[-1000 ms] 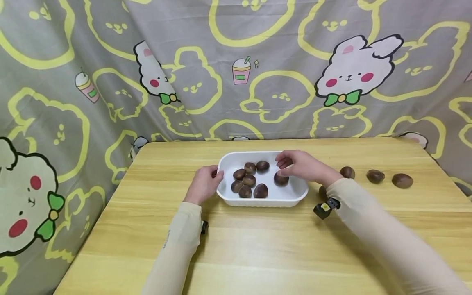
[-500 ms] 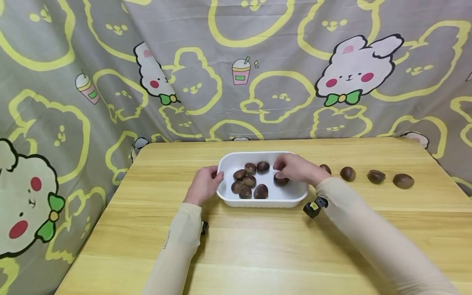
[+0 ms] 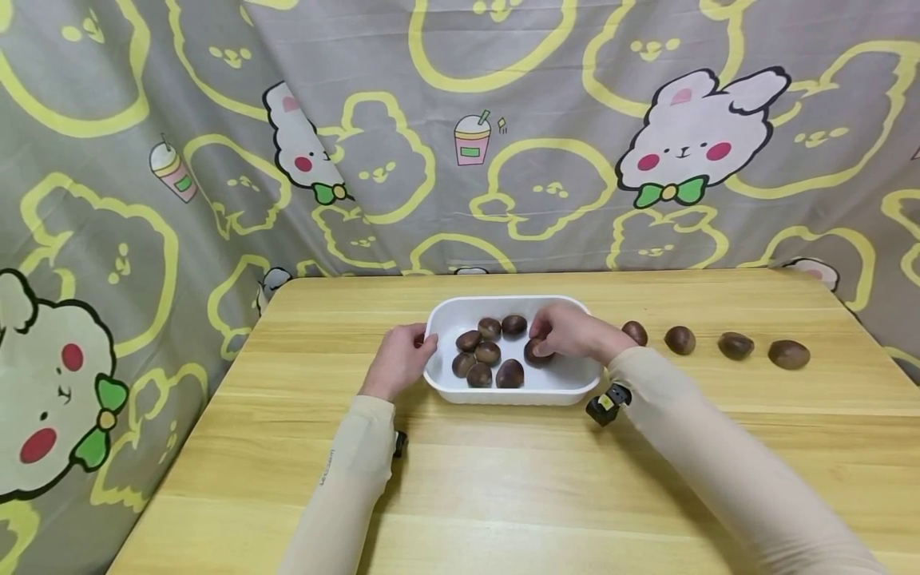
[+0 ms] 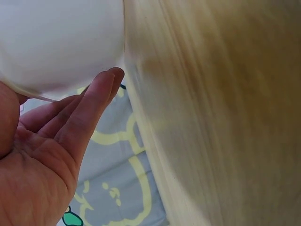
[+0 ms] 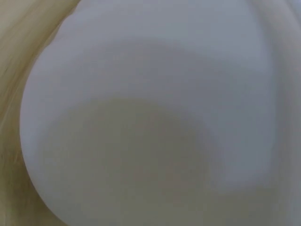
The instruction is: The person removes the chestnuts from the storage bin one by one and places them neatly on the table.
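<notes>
A white oblong dish (image 3: pixel 513 395) stands on the table in the head view. My left hand (image 3: pixel 395 361) holds its left end, thumb at the rim and fingers along the outer wall; the left wrist view shows these fingers (image 4: pixel 89 108) against the white dish wall (image 4: pixel 61 47). Inside the right half, my right hand (image 3: pixel 573 331) pinches a brown chestnut (image 3: pixel 536 354) low over the dish floor; whether it touches the floor I cannot tell. Several other chestnuts (image 3: pixel 487 353) lie together in the left half. Only the blurred white dish (image 5: pixel 141 70) fills most of the right wrist view.
Right of the dish, several chestnuts lie in a loose row on the wooden table (image 3: pixel 460 495): one chestnut (image 3: pixel 634 333) close to the right wrist, another chestnut (image 3: pixel 788 354) at the far end. A patterned grey curtain (image 3: pixel 402 184) hangs behind the table.
My right hand has moved left and its fingers have closed on the chestnut, which has shifted slightly left inside the dish. The left hand and the dish have stayed in place.
</notes>
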`<state>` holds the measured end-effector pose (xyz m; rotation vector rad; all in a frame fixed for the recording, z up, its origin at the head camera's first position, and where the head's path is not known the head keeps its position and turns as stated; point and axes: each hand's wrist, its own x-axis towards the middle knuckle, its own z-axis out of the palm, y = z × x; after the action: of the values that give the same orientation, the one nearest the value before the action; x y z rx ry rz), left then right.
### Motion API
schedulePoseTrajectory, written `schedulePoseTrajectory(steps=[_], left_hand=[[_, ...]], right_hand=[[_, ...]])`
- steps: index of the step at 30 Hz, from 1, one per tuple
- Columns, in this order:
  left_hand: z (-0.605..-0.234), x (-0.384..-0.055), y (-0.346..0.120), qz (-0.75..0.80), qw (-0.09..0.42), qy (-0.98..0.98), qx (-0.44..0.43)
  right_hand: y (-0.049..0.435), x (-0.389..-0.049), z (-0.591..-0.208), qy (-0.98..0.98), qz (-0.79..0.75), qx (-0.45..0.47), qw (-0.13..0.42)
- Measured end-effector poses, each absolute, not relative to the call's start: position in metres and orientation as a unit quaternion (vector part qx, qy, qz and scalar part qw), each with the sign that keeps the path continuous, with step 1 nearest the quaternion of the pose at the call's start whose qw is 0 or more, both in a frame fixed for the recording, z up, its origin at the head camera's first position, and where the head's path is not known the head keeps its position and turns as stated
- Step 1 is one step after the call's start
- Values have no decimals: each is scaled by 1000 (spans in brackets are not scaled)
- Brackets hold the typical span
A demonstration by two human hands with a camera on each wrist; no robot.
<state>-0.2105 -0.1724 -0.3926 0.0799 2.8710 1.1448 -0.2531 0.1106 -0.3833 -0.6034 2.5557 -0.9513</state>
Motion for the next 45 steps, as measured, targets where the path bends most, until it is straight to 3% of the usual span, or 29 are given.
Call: schedulePoseTrajectory(steps=[24,45], left_hand=[[-392,-209,-171,357,8,934,33],[-390,-206,-169,359,-5,933,27]], right_hand=[[125,-245,-367,856,-426,-192,222],[164,-234,-360,864,-443,-213,108]])
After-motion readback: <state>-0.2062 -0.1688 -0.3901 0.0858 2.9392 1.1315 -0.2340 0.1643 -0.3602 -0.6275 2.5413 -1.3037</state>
